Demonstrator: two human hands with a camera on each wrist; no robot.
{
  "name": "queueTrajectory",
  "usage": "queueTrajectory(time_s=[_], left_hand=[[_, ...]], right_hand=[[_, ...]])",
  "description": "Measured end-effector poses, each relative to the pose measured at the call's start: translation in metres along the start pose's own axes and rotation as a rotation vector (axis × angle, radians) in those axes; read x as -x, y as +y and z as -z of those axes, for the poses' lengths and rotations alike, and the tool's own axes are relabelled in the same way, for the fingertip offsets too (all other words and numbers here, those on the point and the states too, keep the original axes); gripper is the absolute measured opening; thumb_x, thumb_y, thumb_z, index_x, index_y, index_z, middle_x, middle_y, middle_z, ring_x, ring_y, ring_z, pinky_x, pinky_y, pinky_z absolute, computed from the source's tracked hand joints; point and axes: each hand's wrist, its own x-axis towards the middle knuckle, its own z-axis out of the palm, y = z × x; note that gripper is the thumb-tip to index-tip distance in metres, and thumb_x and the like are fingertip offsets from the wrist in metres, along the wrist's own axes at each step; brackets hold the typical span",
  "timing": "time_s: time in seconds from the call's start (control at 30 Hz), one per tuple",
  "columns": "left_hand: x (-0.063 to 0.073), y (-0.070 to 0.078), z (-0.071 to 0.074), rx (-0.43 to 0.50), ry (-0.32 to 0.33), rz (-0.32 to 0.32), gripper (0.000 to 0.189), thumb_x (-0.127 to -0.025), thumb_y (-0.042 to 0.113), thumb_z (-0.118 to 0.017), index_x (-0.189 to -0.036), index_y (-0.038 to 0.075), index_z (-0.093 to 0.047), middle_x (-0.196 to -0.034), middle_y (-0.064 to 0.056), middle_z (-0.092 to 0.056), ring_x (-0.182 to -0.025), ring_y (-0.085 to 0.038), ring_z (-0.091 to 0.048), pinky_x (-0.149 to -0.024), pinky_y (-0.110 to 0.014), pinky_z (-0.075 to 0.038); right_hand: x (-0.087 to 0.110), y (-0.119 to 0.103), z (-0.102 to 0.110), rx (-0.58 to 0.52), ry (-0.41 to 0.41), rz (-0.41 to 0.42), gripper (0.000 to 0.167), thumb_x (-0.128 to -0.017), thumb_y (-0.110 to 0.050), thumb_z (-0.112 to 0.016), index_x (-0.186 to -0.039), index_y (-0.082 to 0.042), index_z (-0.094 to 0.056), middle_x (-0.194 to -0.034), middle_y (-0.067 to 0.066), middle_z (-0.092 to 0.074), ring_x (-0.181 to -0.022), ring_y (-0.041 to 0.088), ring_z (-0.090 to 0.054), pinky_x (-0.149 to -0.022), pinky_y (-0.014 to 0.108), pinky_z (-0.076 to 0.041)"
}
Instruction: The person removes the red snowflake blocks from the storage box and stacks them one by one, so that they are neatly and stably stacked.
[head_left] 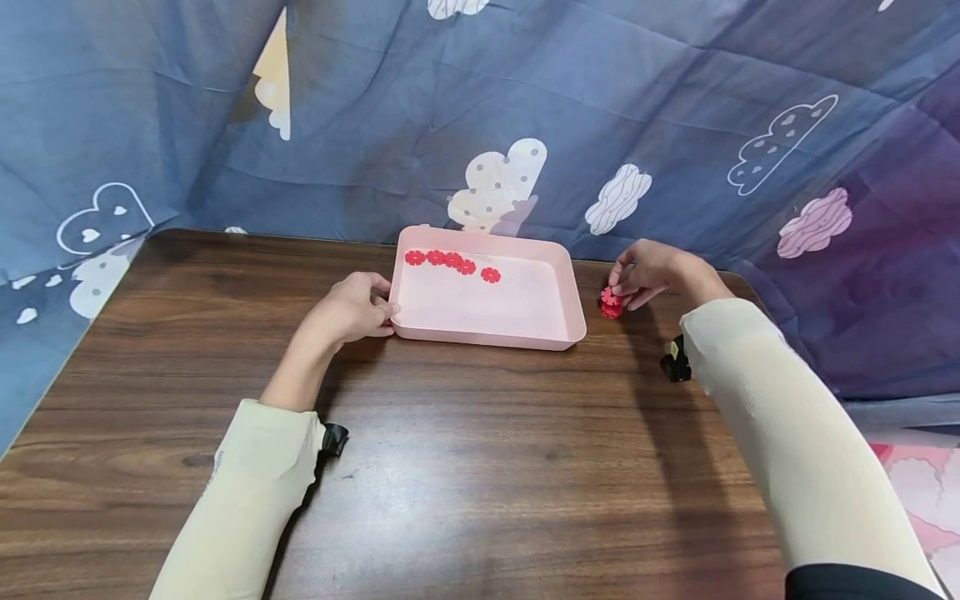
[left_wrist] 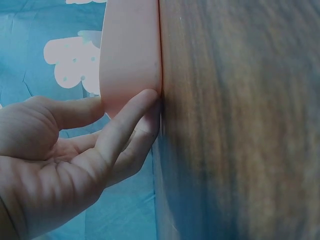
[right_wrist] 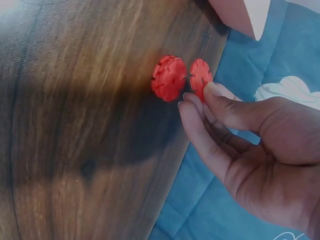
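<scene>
A shallow pink tray (head_left: 487,335) stands on the wooden table, with several red notched plastic discs (head_left: 491,275) lying along its far left part. At the tray's left end, my left hand (head_left: 352,308) holds the corner; the left wrist view has the thumb at the rim and the fingers against the outer wall. Right of the tray, my right hand (head_left: 651,273) pinches one red notched disc (right_wrist: 200,75) between thumb and fingertips. That disc is tilted on edge beside a small stack of like discs (right_wrist: 169,79) on the table.
The wooden table (head_left: 480,467) extends toward me in front of the tray. A blue cloth (head_left: 360,125) with printed clouds hangs behind the table's far edge and on the right side. Black wrist straps (head_left: 677,360) show at both sleeves.
</scene>
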Motion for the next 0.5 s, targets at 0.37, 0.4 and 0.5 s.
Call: queueTrajectory(time_s=[0.37,0.4,0.5], left_hand=[[0.001,0.002,0.001,0.015,-0.008,0.021,0.046,-0.108,-0.001,-0.056,-0.151,-0.013,-0.044,-0.116,-0.024,-0.057,-0.102,-0.027,-0.07,-0.103,-0.04,-0.066],[0.001,0.002,0.001,0.014,-0.008,0.023,0.047,-0.108,-0.001,-0.056,-0.151,-0.013,-0.044,-0.116,-0.024,-0.057,-0.101,-0.027,-0.07,-0.103,-0.04,-0.066],[0.001,0.002,0.001,0.012,-0.007,0.024,0.047,-0.107,-0.002,-0.056,-0.152,-0.013,-0.044,-0.114,-0.023,-0.058,-0.097,-0.024,-0.07,-0.102,-0.039,-0.067]], right_hand=[[0.0,0.013,-0.003,-0.035,-0.03,0.007,0.015,-0.104,0.006,-0.064,-0.116,0.014,-0.059,-0.092,0.009,-0.068,-0.079,0.016,-0.072,-0.08,0.035,-0.072],[0.0,0.014,-0.003,-0.04,-0.031,0.01,0.015,-0.104,0.006,-0.063,-0.116,0.014,-0.059,-0.092,0.009,-0.068,-0.078,0.016,-0.072,-0.08,0.035,-0.072],[0.0,0.016,-0.004,-0.053,-0.035,0.015,0.014,-0.104,0.006,-0.062,-0.115,0.015,-0.059,-0.091,0.008,-0.069,-0.078,0.016,-0.071,-0.079,0.034,-0.072]])
